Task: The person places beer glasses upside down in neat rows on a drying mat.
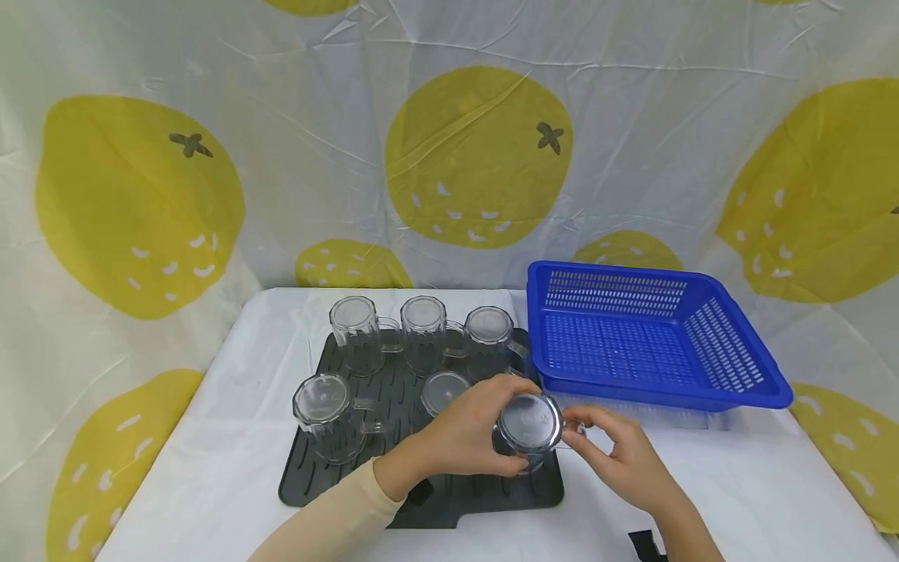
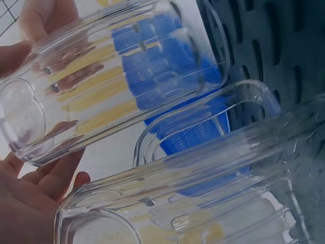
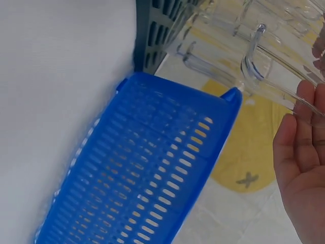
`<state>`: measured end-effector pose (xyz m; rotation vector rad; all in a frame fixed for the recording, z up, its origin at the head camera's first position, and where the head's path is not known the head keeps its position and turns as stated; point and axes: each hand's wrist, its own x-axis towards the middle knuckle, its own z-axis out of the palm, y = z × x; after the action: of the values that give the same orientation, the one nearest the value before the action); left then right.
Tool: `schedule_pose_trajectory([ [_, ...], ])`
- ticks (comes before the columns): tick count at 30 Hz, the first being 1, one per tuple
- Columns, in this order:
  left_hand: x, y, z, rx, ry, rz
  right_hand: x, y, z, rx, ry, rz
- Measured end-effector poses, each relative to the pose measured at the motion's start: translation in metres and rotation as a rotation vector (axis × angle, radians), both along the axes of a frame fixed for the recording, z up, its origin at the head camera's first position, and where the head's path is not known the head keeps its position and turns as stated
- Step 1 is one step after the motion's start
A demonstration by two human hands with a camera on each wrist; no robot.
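Low over the front right corner of a dark ribbed drying mat [image 1: 492, 496], a clear glass mug [image 1: 531, 423] is held bottom up. My left hand [image 1: 470, 433] grips its body from the left, fingers on the far side and thumb on the near side. At the mug's right, my right hand [image 1: 618, 457] pinches at the handle with thumb and fingertips. Just left of it, another upturned glass mug [image 1: 442, 390] is partly hidden by my left hand. In the left wrist view the held mug [image 2: 101, 86] appears close beside a second mug [image 2: 177, 198].
Three upturned mugs line the mat's back edge: a left one [image 1: 357, 336], a middle one [image 1: 424, 336] and a right one [image 1: 488, 339]. One more mug [image 1: 326, 414] stands at the left. A blue plastic basket [image 1: 660, 398] sits behind on the right, on the white-covered table [image 1: 218, 468].
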<state>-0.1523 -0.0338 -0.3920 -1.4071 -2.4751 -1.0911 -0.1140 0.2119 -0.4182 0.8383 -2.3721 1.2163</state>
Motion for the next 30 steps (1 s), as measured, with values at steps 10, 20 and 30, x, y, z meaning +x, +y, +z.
schedule_pose_trajectory([
  [10, -0.006, 0.009, 0.006, -0.306, 0.125, 0.086, -0.005, 0.001, -0.018, 0.074, -0.103, -0.091],
  [20, -0.010, 0.011, 0.008, -0.440, 0.129, 0.123, -0.006, -0.003, -0.023, 0.104, -0.138, -0.144],
  [30, -0.012, 0.011, 0.009, -0.456, 0.030, 0.160, -0.009, -0.002, -0.028, 0.079, -0.220, -0.117],
])
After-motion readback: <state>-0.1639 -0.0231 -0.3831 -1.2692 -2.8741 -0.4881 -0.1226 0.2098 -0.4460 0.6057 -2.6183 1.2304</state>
